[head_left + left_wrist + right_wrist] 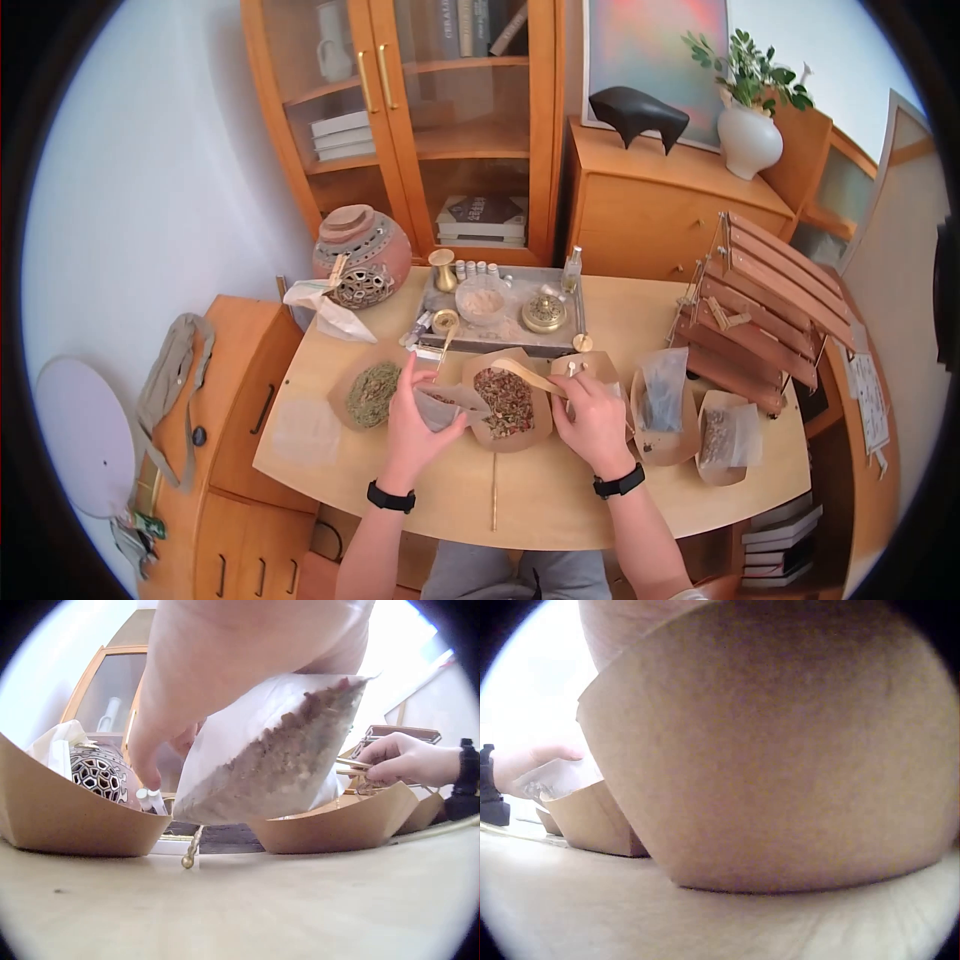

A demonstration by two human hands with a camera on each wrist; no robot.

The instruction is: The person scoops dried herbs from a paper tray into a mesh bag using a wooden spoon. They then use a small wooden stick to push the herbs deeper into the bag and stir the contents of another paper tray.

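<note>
My left hand (408,425) holds a translucent sachet (277,757) between thumb and fingers, its mouth toward the right. Dried brown and reddish plant bits fill part of it. In my right hand (592,415) is the handle of a light wooden spoon (530,374), pinched by the fingers. The spoon's head reaches over a brown paper tray (512,445) of dried petals and buds in the head view. The sachet overlaps that tray's left edge. In the right wrist view a paper tray wall (780,765) hides most of the right hand.
Left of the sachet, another paper tray (345,388) holds green dried herbs (374,395). Trays with filled sachets (663,395) stand to the right, near a wooden rack (760,310). Behind are a grey tray (500,345) with brass vessels and a clay pot (370,245). A thin stick (494,490) lies in front.
</note>
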